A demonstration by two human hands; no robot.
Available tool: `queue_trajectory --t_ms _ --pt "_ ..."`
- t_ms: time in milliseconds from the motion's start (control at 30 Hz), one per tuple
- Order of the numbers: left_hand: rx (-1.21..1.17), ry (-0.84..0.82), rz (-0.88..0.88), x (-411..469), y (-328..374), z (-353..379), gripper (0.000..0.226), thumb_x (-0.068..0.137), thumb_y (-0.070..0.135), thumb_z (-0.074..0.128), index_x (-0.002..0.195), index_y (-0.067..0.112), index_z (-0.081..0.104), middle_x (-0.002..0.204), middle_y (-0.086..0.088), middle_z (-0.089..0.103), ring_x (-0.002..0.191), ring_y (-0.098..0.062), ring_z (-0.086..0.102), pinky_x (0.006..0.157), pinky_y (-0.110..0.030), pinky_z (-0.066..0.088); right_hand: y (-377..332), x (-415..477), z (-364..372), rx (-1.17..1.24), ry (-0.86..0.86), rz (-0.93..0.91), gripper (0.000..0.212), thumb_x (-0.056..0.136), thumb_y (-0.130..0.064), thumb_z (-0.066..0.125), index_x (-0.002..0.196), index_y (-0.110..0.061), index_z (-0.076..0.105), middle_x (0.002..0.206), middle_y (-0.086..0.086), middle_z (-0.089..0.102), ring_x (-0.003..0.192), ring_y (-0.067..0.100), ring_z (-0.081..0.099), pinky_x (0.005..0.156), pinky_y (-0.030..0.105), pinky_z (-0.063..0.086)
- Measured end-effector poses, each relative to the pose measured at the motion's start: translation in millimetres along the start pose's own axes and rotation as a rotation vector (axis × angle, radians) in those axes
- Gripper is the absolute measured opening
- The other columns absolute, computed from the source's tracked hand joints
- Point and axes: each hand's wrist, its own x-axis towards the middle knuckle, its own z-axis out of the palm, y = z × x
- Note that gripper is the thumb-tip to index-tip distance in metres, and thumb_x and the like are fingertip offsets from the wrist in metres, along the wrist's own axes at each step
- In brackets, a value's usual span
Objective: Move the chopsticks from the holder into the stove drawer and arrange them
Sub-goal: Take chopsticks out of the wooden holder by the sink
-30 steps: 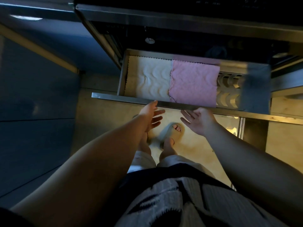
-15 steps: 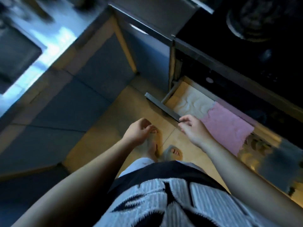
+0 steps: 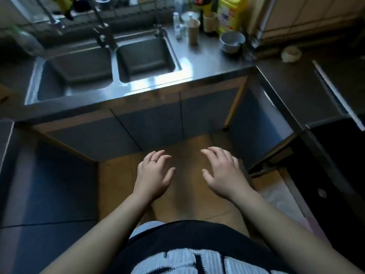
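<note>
Hovering empty with loose fingers at lower centre, your left hand (image 3: 154,175) and right hand (image 3: 223,173) lie well below what seems the holder (image 3: 193,31) on the worktop (image 3: 207,62), upper centre, nearer your right.

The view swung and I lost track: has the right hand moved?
Yes. The right hand has left the front edge of the drawer and now hangs open over the floor, to its left.

The person wears a thin silver ring (image 3: 153,160) on the left hand (image 3: 154,175), bare forearms, and a black garment with white ribbed lettering (image 3: 187,254).
</note>
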Motion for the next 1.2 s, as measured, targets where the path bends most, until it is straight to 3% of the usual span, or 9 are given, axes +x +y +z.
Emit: queue_trajectory --t_ms 200,367,733,933,1100,1200 --pt "0.033 0.076 -0.177 15 -102 -57 0.061 0.094 0.058 0.044 0.149 0.034 0.034 0.163 0.002 0.019 0.151 -0.024 0.004 0.119 -0.049 0.008 -111 78 27 -0.155 -0.019 -0.161 0.064 0.092 -0.045 0.049 0.149 -0.035 0.021 0.156 -0.003 0.024 0.147 0.020 0.016 0.119 0.047 0.008" --pt "0.053 0.065 -0.270 15 -208 -108 0.069 0.094 0.064 0.037 0.154 0.035 0.019 0.166 0.002 0.006 0.151 -0.024 -0.006 0.121 -0.051 0.002 -216 138 61 -0.217 -0.064 -0.249 0.066 0.092 -0.048 0.048 0.150 -0.036 0.017 0.158 -0.003 0.019 0.148 0.020 0.012 0.119 0.047 0.004" --pt "-0.035 0.176 -0.487 13 -384 -190 0.073 0.091 0.066 0.040 0.154 0.035 0.019 0.165 0.004 0.010 0.152 -0.022 -0.002 0.119 -0.049 0.002 -406 240 111 -0.281 -0.118 -0.505 0.067 0.092 -0.045 0.047 0.150 -0.037 0.016 0.160 -0.003 0.016 0.149 0.022 0.009 0.121 0.049 0.003" --pt "-0.093 0.294 -0.582 39 -444 -227 0.086 0.076 0.074 0.020 0.152 0.035 0.025 0.164 0.005 0.015 0.151 -0.021 0.001 0.119 -0.049 0.005 -472 308 122 -0.290 -0.128 -0.613 0.065 0.089 -0.043 0.051 0.147 -0.034 0.023 0.157 0.000 0.023 0.147 0.024 0.017 0.119 0.049 0.010" --pt "-0.105 0.353 -0.649 81 -495 -260 0.073 0.086 0.068 0.038 0.151 0.035 0.028 0.163 0.006 0.018 0.151 -0.020 0.004 0.117 -0.049 0.009 -526 379 132 -0.256 -0.086 -0.686 0.062 0.085 -0.041 0.059 0.142 -0.032 0.034 0.151 0.001 0.036 0.141 0.025 0.029 0.115 0.049 0.018" --pt "-0.150 0.370 -0.691 108 -525 -282 0.070 0.091 0.063 0.045 0.152 0.034 0.026 0.163 0.007 0.016 0.150 -0.018 0.003 0.117 -0.047 0.011 -560 424 133 -0.265 -0.106 -0.720 0.062 0.087 -0.041 0.057 0.144 -0.032 0.033 0.151 -0.001 0.034 0.140 0.024 0.029 0.116 0.048 0.020"
